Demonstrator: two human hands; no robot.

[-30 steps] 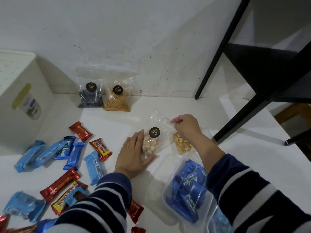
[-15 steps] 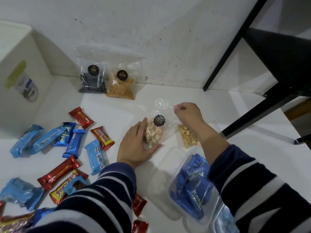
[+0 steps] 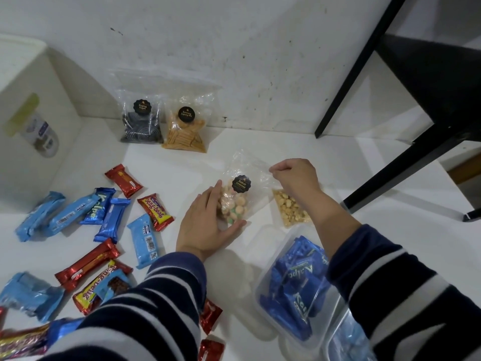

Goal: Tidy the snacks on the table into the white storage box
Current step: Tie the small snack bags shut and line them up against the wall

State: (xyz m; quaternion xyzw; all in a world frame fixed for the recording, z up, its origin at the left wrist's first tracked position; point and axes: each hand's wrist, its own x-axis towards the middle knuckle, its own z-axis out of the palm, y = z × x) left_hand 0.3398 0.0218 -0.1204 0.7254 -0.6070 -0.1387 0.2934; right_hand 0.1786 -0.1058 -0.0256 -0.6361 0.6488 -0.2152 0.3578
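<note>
A clear bag of small round biscuits with a black label stands at the table's middle. My left hand cups its left side and base. My right hand pinches the bag's top right corner. A second clear bag of pale biscuits lies flat under my right wrist. Two more clear bags, one with dark cookies and one with orange sticks, lean on the back wall. The white storage box stands at far left. Several blue and red wrapped bars lie scattered on the left.
A clear plastic tub with blue packets sits at the front right, a second tub below it. A black frame leg slants across the right. Small red packets lie near the front edge.
My right hand has lifted the bag's top corner a little, so the bag stands more upright. My left hand stays against its side. The camera has tilted slightly.
</note>
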